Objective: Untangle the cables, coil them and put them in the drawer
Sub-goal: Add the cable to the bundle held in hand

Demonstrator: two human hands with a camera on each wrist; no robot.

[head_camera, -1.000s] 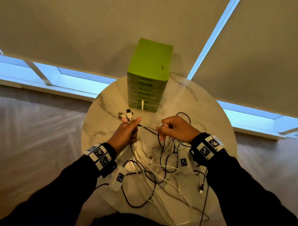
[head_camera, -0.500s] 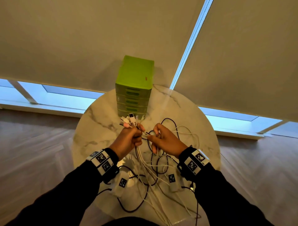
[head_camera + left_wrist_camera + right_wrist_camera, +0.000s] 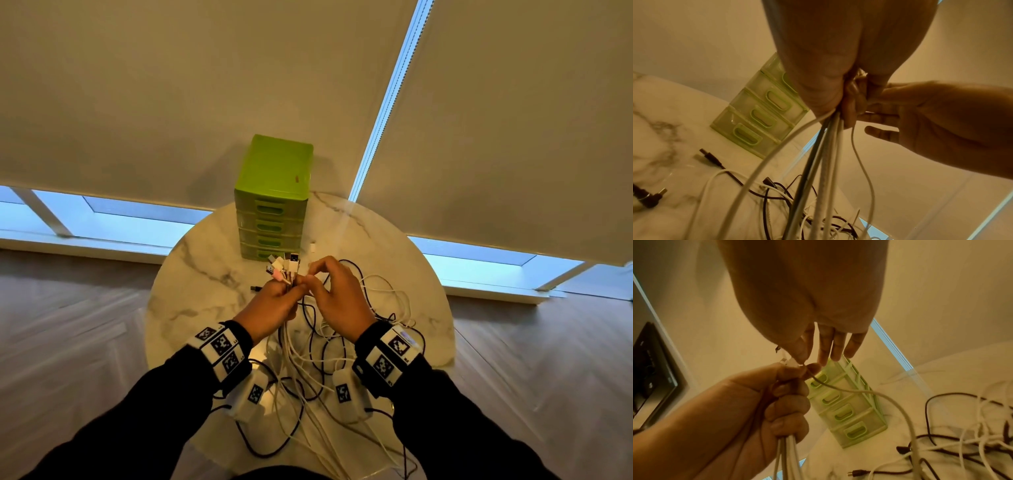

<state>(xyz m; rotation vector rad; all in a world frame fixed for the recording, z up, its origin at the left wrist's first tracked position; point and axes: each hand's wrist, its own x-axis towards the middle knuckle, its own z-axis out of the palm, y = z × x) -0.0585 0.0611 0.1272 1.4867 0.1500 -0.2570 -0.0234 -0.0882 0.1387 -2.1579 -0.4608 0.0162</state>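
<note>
Your round marble table [image 3: 191,274] carries everything: the green drawer unit [image 3: 274,192] stands at its far edge with all its drawers closed, and the cables [image 3: 387,301] sprawl in a loose white and dark tangle across the near half, some strands running off the near edge and out of view.

Your left hand [image 3: 270,306] is closed in a fist around a bunch of white cables just below their plugs [image 3: 284,265], which fan out above the knuckles. Your right hand [image 3: 337,298] sits right against it, thumb and forefinger pinching one thin white cable [image 3: 869,391] close to its connector, the other three fingers [image 3: 835,345] straight and spread.

These leads look light, limp and smooth, so they will likely slide through a loose grip and drag neighbours along. Hold each one at the stiff plug or just behind it, and draw it out slowly, because the loops on the table can snag and tighten.

A dark plug [image 3: 710,156] lies free on the table near the drawer unit. How many cables your fist holds is hard to count, since your fingers cover them. Which strands cross in the heap, and where their far ends lie, cannot be made out. The connector in your right pinch is mostly hidden behind the fingertips.
</note>
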